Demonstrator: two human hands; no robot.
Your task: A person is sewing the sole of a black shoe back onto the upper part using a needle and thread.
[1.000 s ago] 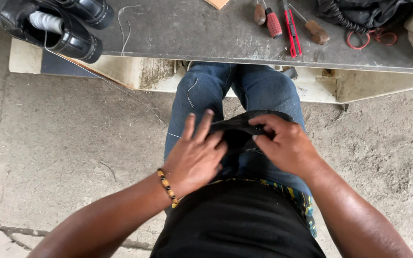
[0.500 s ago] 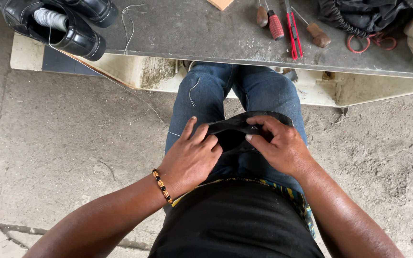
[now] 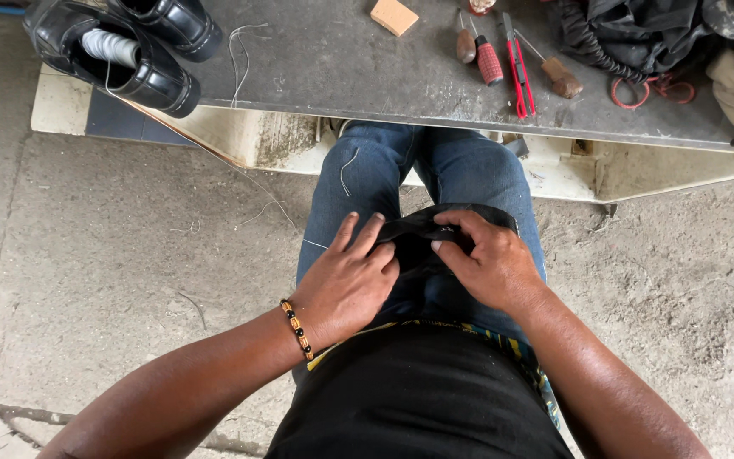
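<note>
A black leather piece (image 3: 422, 242) lies across my lap on blue jeans (image 3: 384, 170). My left hand (image 3: 346, 276) rests flat on its left edge, fingers spread, a beaded bracelet (image 3: 296, 327) on the wrist. My right hand (image 3: 486, 259) presses on the piece from the right, fingertips curled onto its top. Most of the leather is hidden beneath both hands.
A grey workbench (image 3: 341, 68) spans the top. On it stand two black shoes (image 3: 129, 51), one holding a white spool, with loose thread, a tan block (image 3: 394, 15), awls (image 3: 488, 59), a red cutter (image 3: 517, 76), red scissors (image 3: 652, 89) and a dark bag (image 3: 630, 34). Concrete floor (image 3: 112, 255) lies around.
Both hands have shifted slightly on the leather piece, the right fingers curling further over its top. The view has tilted a little.
</note>
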